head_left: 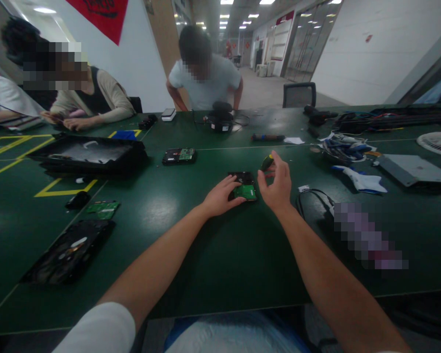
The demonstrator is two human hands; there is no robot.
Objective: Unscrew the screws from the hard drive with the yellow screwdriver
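Left hand (220,197): holds the drive (247,192) by its side.
Right hand (277,186): pinches a screwdriver (267,163).
Drive: flat on the worktop (235,264), between both hands.
Screwdriver: likely screw work now; next needs careful aim.

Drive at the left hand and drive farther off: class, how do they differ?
The left hand touches the first drive; the farther drive lies untouched. The first drive's green board lies on its near side, the farther drive's on its right. Both show black and green.
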